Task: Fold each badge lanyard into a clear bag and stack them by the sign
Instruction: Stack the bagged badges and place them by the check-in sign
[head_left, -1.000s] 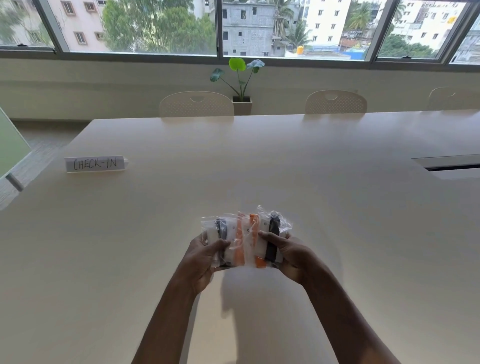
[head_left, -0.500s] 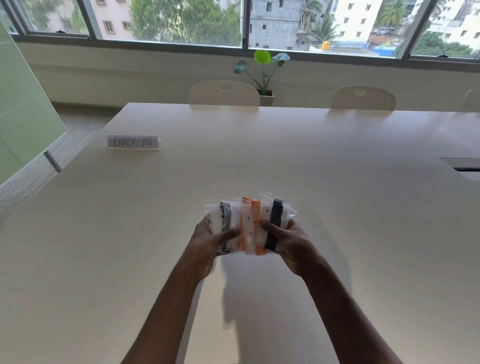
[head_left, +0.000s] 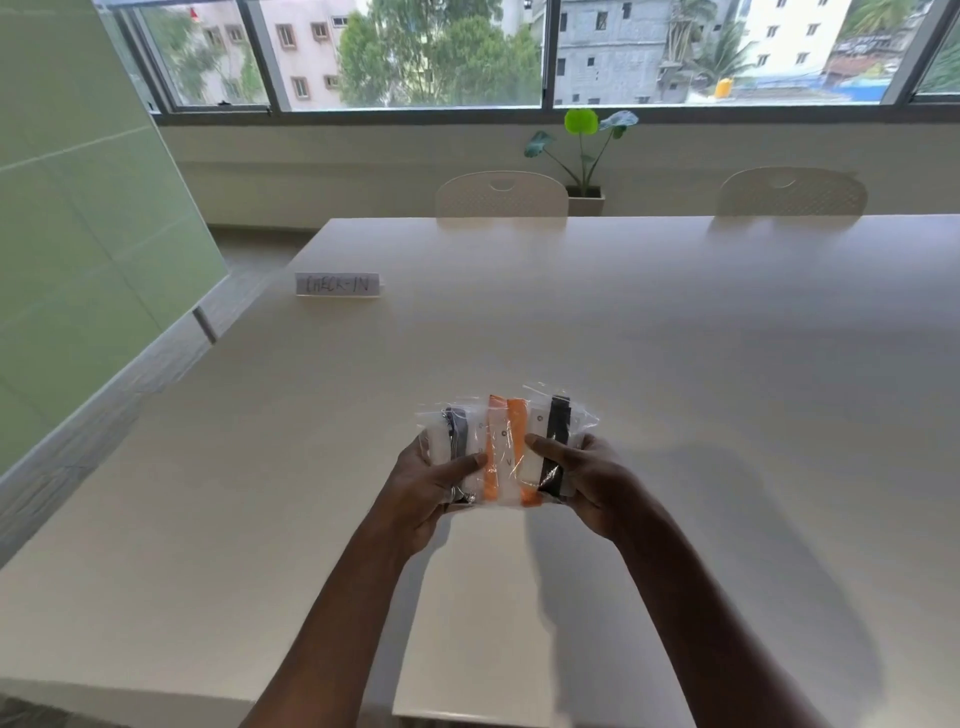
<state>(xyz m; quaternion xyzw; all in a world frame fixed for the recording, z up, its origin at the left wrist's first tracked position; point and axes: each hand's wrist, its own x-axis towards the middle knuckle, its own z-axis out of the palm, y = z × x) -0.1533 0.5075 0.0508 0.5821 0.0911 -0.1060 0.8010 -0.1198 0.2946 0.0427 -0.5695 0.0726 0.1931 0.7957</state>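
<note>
table (head_left: 701, 338) below, bags (head_left: 506, 441) between fingers (head_left: 543, 447)

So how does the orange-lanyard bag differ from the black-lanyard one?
The orange-lanyard bag holds an orange strap, the black-lanyard bag a black one. The orange one sits midway in the fan of bags; the black one ends it, under the thumb of the right hand. Both are clear.

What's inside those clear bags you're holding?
Folded lanyards: a grey lanyard, an orange lanyard and a black lanyard, plus white cards. The left hand and right hand hide parts of the clear bags.
</note>
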